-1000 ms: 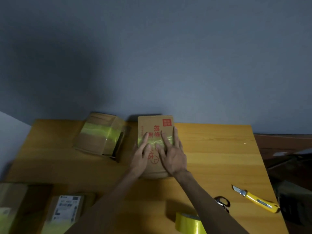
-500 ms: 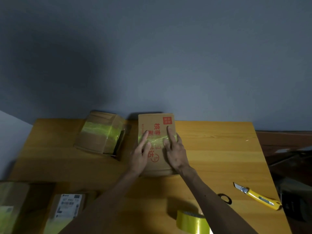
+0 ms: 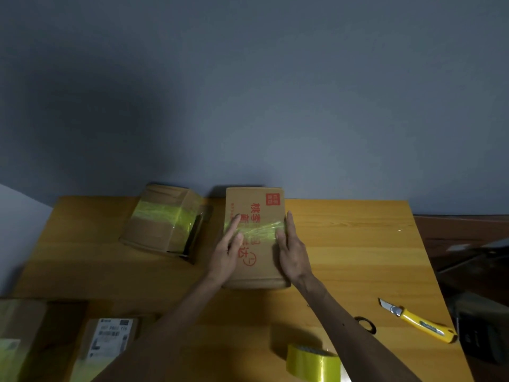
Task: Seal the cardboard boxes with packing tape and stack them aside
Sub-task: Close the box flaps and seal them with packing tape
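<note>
The printed box (image 3: 259, 268), set at the 12 o'clock edge of the table (image 3: 358, 244) against the wall (image 3: 275, 106), is pressed at 9 and 3 o'clock by the flat-fingered left hand (image 3: 224, 253) and right hand (image 3: 293, 250).

A plain blue-grey wall (image 3: 303, 92) fills twelve o'clock, dimly lit, with a darker shadow toward ten. A yellow-brown wooden desk (image 3: 358, 244) stands against it.
</note>
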